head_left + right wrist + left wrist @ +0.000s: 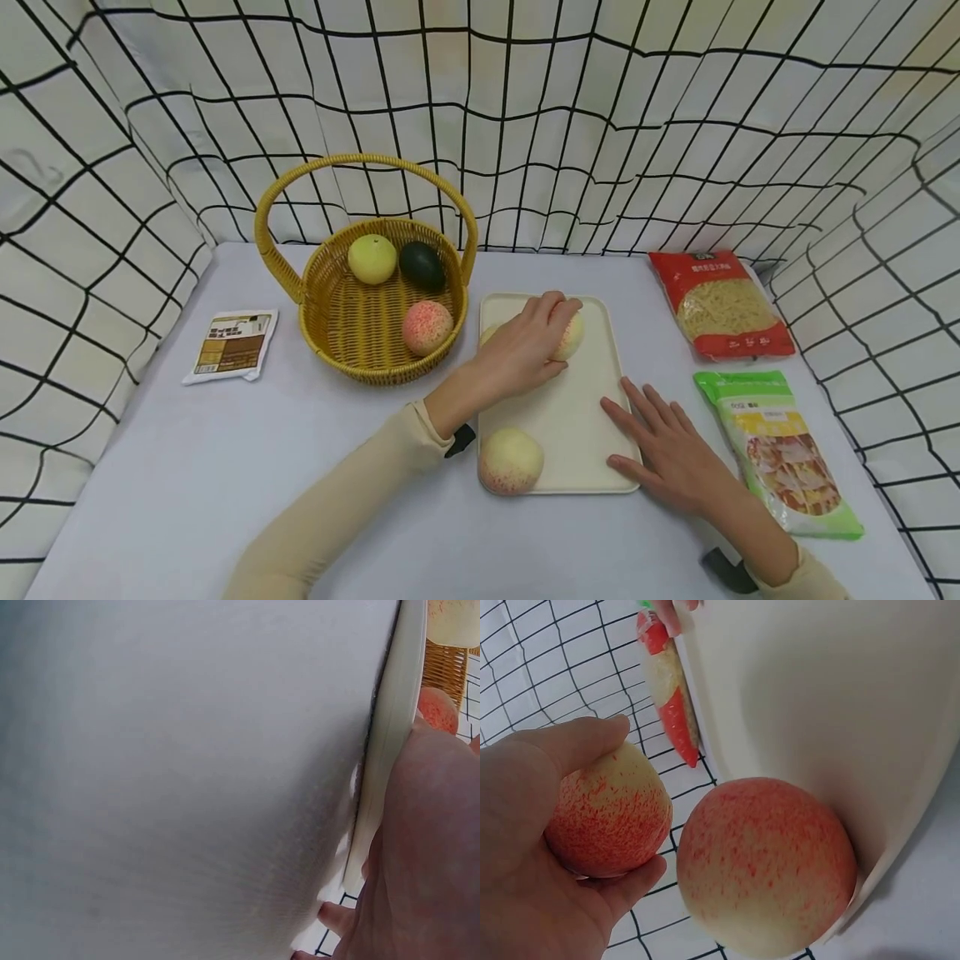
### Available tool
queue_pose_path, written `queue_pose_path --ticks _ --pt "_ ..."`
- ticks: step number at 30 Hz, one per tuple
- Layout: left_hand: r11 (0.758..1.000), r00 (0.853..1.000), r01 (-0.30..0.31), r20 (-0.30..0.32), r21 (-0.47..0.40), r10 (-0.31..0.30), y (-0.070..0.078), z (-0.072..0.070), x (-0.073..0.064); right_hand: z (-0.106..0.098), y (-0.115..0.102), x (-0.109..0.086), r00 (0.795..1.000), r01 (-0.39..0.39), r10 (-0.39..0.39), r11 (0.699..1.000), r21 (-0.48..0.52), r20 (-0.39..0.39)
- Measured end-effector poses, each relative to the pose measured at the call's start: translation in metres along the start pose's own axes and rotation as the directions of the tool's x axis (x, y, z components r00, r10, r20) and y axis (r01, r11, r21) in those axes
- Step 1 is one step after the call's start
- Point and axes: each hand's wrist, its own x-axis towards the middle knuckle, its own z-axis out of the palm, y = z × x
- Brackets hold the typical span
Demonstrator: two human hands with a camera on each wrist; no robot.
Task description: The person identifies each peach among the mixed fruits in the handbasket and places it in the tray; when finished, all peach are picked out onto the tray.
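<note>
My left hand point(553, 332) reaches onto the cream tray point(577, 417) and grips a red-speckled peach point(572, 335) at its far end; the left wrist view shows that peach point(611, 814) between thumb and fingers. A second peach point(765, 862) lies right beside it, mostly hidden under my hand in the head view. A third peach point(511, 460) sits at the tray's near left corner. My right hand point(637, 429) lies flat with straight fingers on the tray's near right edge point(382, 750).
A wicker basket point(330, 325) with a tall handle stands left of the tray, holding a yellow fruit point(372, 258), a dark avocado point(422, 264) and a peach point(427, 327). A brown packet point(232, 343) lies far left. Red point(720, 304) and green point(780, 450) bags lie right.
</note>
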Motion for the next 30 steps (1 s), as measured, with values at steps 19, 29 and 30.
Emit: queue_pose_path --ticks 19,29,30 --pt "0.989 1.000 0.002 0.023 0.145 -0.005 -0.002 0.031 0.013 0.002 0.001 -0.001 1.000 0.010 -0.010 1.000 0.011 -0.021" --pt "0.981 1.000 -0.008 0.028 0.194 0.002 -0.004 0.038 0.017 0.004 0.002 -0.001 1.000 0.002 -0.002 1.000 0.009 -0.021" --pt "0.979 1.000 -0.008 0.028 0.205 0.003 -0.003 0.038 0.017 0.004 0.003 -0.001 1.000 0.002 -0.002 1.000 0.008 -0.022"
